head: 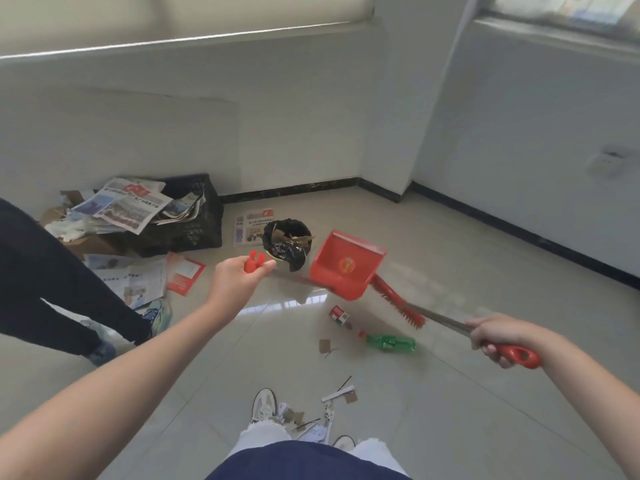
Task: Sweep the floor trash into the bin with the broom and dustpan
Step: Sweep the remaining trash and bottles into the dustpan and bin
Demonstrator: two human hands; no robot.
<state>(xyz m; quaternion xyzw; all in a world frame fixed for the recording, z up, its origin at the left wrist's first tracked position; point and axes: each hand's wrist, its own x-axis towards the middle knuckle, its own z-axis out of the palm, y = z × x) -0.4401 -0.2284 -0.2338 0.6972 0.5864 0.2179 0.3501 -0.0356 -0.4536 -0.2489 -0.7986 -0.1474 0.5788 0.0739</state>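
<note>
The arms are bare from the left hand [239,275] and right hand [498,336] to past the elbows. A navy top [308,460] hangs over white trousers [265,434] with frayed hems. The sneakers [265,405] are white and grey.

Newspapers [128,206] overflow a black crate [188,233].

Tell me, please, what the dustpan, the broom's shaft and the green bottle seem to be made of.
Dustpan: red moulded plastic, probably, smooth with a dull sheen.
Broom's shaft: likely metal, grey and reflective.
Green bottle: translucent plastic, it seems, light showing through.
</note>
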